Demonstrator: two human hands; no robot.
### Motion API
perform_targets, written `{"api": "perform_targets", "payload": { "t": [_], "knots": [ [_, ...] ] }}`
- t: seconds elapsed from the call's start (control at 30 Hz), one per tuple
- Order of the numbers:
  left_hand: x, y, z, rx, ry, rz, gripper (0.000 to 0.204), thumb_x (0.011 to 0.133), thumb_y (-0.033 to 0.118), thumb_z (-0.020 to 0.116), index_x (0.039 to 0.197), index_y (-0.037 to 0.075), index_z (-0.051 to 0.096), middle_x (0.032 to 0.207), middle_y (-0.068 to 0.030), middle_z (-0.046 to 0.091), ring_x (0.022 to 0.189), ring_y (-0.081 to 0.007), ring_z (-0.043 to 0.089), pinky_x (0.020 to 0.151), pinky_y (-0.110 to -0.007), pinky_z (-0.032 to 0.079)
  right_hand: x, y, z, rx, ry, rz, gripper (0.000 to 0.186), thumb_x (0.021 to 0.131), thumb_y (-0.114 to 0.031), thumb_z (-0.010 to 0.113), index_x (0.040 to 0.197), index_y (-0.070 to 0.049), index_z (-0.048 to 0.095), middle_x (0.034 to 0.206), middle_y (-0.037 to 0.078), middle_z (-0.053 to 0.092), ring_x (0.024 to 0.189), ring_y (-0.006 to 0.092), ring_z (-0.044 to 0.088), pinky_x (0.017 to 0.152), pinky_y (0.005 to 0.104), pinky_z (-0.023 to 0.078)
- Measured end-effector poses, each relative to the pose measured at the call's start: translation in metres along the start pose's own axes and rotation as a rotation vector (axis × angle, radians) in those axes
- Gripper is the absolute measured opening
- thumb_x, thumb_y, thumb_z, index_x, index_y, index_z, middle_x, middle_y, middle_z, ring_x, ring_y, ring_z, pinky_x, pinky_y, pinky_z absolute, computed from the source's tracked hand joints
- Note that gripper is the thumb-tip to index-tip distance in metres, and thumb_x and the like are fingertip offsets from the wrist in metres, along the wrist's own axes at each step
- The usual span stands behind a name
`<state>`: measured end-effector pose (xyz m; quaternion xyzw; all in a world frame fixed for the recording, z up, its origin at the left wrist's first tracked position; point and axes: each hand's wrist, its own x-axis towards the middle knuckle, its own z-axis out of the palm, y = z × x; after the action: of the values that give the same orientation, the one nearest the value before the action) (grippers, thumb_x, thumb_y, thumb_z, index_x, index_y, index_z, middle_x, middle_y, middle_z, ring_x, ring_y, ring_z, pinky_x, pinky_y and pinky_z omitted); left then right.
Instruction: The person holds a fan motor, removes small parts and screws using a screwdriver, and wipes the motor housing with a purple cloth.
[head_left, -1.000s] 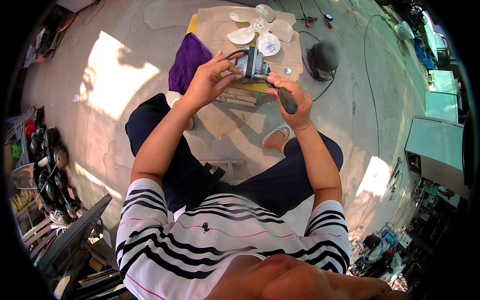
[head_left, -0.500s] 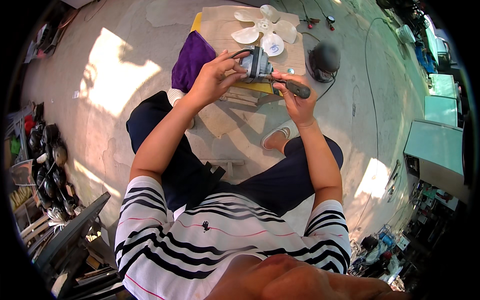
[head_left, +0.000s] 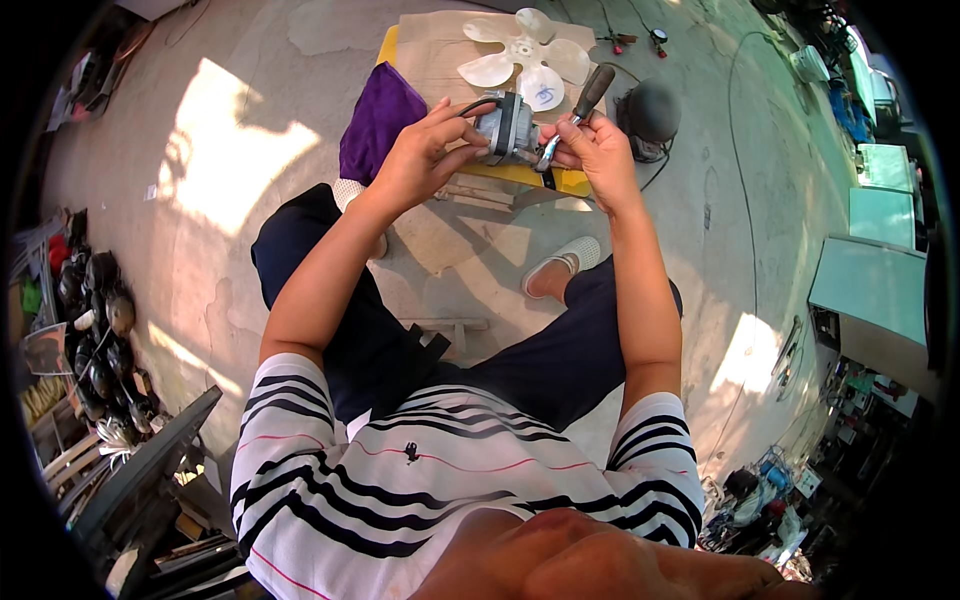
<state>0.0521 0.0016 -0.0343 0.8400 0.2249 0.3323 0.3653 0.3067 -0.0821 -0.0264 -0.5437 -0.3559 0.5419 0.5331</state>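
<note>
Head view: two hands, both closed on something. The left hand (head_left: 425,155) grips one motor (head_left: 507,128) at the near edge of the yellow desk (head_left: 573,183); the right hand (head_left: 602,150) grips one dark-handled tool (head_left: 596,92), its metal end beside the motor. One five-bladed fan (head_left: 523,48) lies just beyond, on cardboard (head_left: 425,55). One purple cloth (head_left: 380,122) overhangs the left edge. Bare floor (head_left: 340,70) leaves wide room leftward; rightward, one dark round object (head_left: 653,110) sits near.
</note>
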Motion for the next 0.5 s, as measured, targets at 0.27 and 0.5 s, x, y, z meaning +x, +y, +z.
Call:
{"api": "perform_targets", "payload": {
  "t": [0.27, 0.5],
  "knots": [
    [-0.002, -0.003, 0.002, 0.0, 0.013, -0.002, 0.015, 0.088, 0.003, 0.074, 0.099, 0.005, 0.064, 0.132, -0.0125, 0.068, 0.125, -0.0318, 0.063, 0.122, -0.052, 0.033, -0.038, 0.013, 0.011, -0.311, 0.037, -0.47, 0.022, 0.095, 0.001, 0.07, 0.114, 0.0, 0.059, 0.108, 0.013, 0.074, 0.101, 0.0182, 0.071, 0.089, 0.0324, 0.058],
    [-0.001, 0.002, 0.001, -0.023, 0.018, -0.034, 0.011, 0.088, 0.001, 0.073, 0.097, 0.003, 0.066, 0.131, -0.0123, 0.069, 0.123, -0.0289, 0.065, 0.122, -0.05, 0.032, -0.046, 0.012, 0.021, -0.704, 0.048, -0.939, 0.035, 0.079, 0.002, 0.083, 0.104, -0.005, 0.06, 0.106, 0.01, 0.076, 0.105, 0.0262, 0.075, 0.083, 0.0316, 0.062]
  ]
}}
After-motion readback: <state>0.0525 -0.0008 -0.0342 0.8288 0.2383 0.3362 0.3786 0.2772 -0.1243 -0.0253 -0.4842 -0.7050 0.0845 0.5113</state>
